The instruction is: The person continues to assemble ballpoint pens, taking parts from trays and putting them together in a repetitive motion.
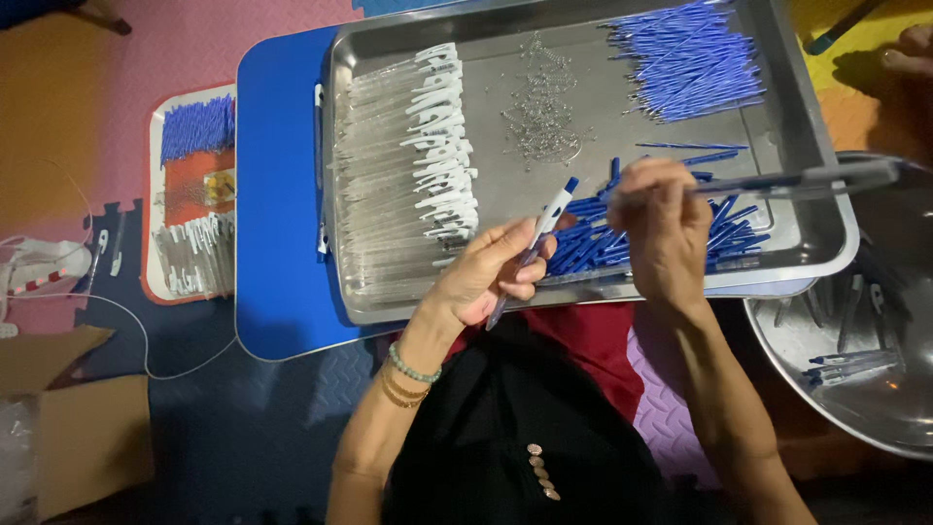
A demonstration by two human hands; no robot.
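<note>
Two bare hands worked over a rectangular steel tray (821, 228). Left hand (491, 272) pinched a clear-barrelled pen with white clip and blue tip (544, 228), tilted above the tray's near rim. Right hand (666, 228), fingers curled together, touched loose blue pen parts (593, 243).

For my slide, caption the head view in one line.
Left hand holds a pen; right hand reaches blue parts in a steel tray.

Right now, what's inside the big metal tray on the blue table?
In the tray: clear pen barrels with white clips, a heap of small springs, blue refills, and blue parts partly covered by the right hand.
</note>
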